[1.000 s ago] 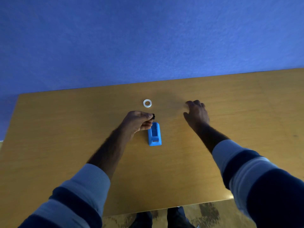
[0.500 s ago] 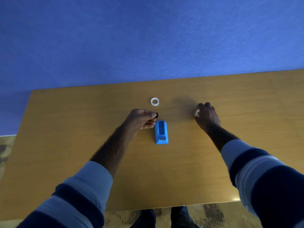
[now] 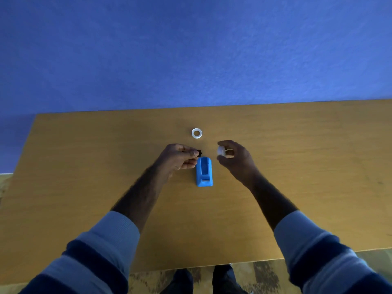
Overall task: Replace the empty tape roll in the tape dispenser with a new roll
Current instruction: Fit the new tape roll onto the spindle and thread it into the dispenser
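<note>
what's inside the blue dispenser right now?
Nothing visible: the dispenser cavity looks empty, no roll or spindle seated. The left hand hides its far-left edge and pinches a small black piece.

Both forearms reach from the lower corners toward mid-frame, striped sleeves pushed up. The left hand (image 3: 180, 157) is curled with fingertips pinched together; the right hand (image 3: 235, 158) is raised, fingers (image 3: 224, 143) cupped in a pinch.

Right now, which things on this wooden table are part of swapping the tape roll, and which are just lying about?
Part of the job:
blue plastic tape dispenser
small black spindle pinched in the left hand
whitish tape roll held in the right hand
thin white ring, likely the empty core, lying flat

Just lying about:
nothing else on the wooden table
</note>
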`<state>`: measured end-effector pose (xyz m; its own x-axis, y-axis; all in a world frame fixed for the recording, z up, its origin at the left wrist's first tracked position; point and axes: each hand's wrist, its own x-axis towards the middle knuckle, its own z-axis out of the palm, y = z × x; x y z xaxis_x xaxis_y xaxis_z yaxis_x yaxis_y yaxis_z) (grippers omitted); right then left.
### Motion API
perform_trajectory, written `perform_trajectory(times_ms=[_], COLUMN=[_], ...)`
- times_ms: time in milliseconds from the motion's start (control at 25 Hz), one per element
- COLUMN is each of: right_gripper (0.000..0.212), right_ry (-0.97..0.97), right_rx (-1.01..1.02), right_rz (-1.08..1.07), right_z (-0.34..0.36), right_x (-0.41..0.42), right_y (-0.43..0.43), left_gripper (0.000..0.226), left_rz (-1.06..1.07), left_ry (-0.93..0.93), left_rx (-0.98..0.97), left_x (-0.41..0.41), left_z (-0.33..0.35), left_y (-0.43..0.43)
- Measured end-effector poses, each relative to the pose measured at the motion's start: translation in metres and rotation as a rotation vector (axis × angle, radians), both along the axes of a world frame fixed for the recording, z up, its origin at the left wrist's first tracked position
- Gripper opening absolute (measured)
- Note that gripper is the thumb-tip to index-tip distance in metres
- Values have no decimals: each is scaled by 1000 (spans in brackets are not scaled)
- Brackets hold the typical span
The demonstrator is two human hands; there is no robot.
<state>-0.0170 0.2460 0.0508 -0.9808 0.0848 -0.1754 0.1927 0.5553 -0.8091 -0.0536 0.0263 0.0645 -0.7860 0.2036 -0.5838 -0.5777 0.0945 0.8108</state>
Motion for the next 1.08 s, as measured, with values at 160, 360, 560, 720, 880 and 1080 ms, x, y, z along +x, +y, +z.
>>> perform_trajectory(times_ms=[160, 360, 560, 720, 880, 1080], right_gripper=[47, 49, 50, 48, 49, 52], right_ry=[-105, -86, -88, -46, -53, -57], right_rx=[-199, -248, -219, -225, -210, -185], right_rz=[33, 68, 90, 63, 85, 119], right_z=[10, 14, 11, 13, 15, 19], right_x=[6, 8, 5, 3, 3, 4], right_y=[-19, -30, -34, -35, -35, -37], left_gripper=[19, 26, 24, 22, 25, 32], left_rz=[-33, -67, -65, -66, -91, -82], left_ry=[15, 24, 61, 93, 86, 76], left_rx=[-23, -51, -71, -81, -61, -35], left_x=[5, 9, 10, 10, 9, 11], left_z=[4, 6, 6, 6, 8, 9], left_y=[1, 3, 0, 0, -1, -1])
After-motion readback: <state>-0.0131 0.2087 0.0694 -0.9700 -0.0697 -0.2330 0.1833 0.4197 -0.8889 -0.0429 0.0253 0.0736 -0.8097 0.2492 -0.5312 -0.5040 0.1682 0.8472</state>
